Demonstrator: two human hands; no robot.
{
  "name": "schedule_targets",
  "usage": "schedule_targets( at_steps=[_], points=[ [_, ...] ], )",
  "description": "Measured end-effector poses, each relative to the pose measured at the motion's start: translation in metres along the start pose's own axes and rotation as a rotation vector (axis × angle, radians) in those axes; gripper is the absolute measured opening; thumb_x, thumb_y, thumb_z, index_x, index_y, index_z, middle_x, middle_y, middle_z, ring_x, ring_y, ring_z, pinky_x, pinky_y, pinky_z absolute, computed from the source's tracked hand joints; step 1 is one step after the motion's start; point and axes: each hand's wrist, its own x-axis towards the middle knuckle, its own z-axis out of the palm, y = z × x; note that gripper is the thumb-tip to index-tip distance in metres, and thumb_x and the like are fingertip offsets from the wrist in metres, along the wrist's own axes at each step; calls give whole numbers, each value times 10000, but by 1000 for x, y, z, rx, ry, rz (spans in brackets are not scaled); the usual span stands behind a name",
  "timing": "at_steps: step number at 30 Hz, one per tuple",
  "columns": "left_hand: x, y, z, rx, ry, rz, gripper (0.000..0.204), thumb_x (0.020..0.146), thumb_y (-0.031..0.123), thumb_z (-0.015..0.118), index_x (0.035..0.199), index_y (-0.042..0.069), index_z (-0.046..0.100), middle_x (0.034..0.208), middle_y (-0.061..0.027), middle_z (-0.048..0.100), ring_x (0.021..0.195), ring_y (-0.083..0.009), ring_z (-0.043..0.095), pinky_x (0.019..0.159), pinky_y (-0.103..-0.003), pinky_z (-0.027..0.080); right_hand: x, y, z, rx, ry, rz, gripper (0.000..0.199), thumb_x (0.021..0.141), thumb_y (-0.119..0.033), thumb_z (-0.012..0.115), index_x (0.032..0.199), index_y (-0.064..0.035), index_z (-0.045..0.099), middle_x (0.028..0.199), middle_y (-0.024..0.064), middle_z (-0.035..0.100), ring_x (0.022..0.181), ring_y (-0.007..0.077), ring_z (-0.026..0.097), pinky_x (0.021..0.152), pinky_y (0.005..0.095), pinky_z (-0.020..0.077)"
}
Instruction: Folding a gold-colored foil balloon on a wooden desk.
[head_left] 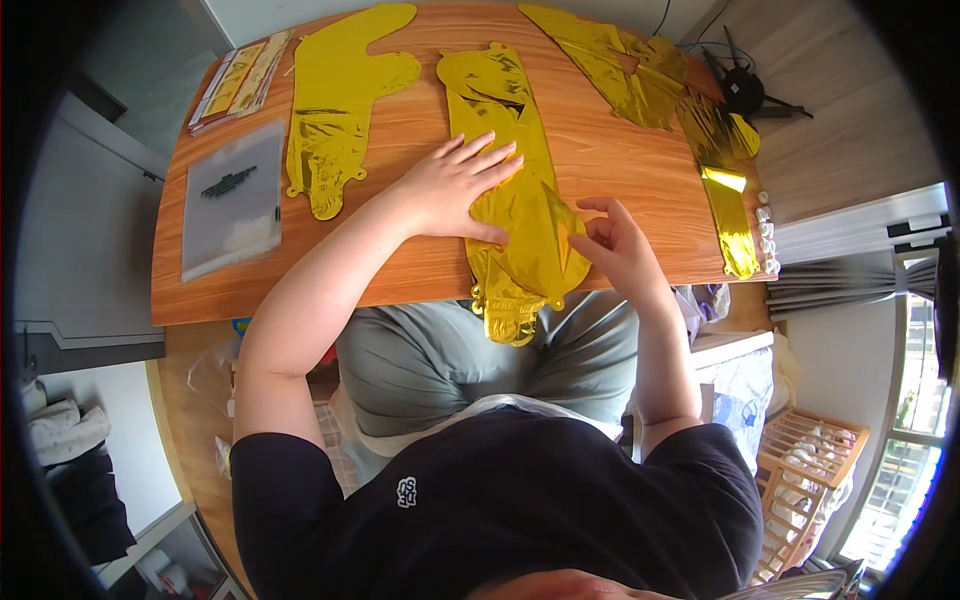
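A flat gold foil balloon (535, 215) lies lengthwise in front of me on the wooden table (400, 265). Its tabbed lower end hangs over the near edge, above my lap. My left hand (455, 190) rests palm down on the foil's left side with its fingers spread. At the balloon's lower right edge, my right hand (620, 250) has its index finger stretched out and apart from the thumb. The thumb tip meets the lifted, creased foil there; no closed grip on it shows. The other fingers of that hand are bent and partly hidden.
More flat gold foil balloons lie at the left (345, 90), far right (625, 75) and right edge (730, 215). A clear plastic sleeve (230, 225) and stacked paper packets (240, 80) sit on the left. A black device with antennas (742, 92) stands back right, above small white pieces (767, 232).
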Motion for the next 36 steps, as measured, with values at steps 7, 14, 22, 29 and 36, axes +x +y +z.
schedule_targets(
  at_steps=[7, 14, 22, 29, 36],
  points=[
    [-1, 1, -2, -55, 1, -8, 1204, 753, 748, 747, 1671, 181, 213, 1733, -71, 218, 1604, -313, 165, 1294, -532, 177, -24, -6, 33, 154, -2, -368, 429, 1016, 47, 549, 1435, -23, 498, 1176, 120, 725, 1009, 159, 684, 981, 337, 504],
    [0, -2, 0, -2, -30, -1, 1107, 820, 680, 719, 1673, 192, 210, 1730, -75, 231, 1599, -310, 189, 1296, -525, 186, -7, -7, 41, -547, -46, -757, 339, 954, 38, 631, 1278, -60, 640, 1274, 134, 715, 1238, 325, 661, 1204, 536, 345],
    [0, -5, 0, -74, -12, 11, 1209, 771, 800, 670, 1683, 186, 166, 1739, -59, 208, 1606, -305, 163, 1297, -531, 157, -4, -3, 39, -577, -87, -698, 189, 894, -37, 723, 1076, -81, 748, 1260, 105, 721, 1258, 294, 642, 1206, 539, 347],
    [2, -10, 11, -91, 6, 1, 1199, 810, 896, 518, 1685, 166, 143, 1745, -66, 185, 1611, -301, 142, 1299, -520, 141, -3, -4, 38, -543, -109, -691, 187, 883, -31, 727, 1062, -76, 758, 1255, 110, 723, 1243, 295, 649, 1207, 552, 340],
    [1, -1, 1, -24, -6, -1, 1154, 835, 783, 641, 1677, 145, 175, 1733, -79, 222, 1604, -306, 169, 1293, -519, 170, -2, -6, 44, -594, 218, -651, 171, 859, -83, 764, 1029, -99, 765, 1127, 82, 746, 1146, 274, 674, 1170, 548, 366]
  ],
)
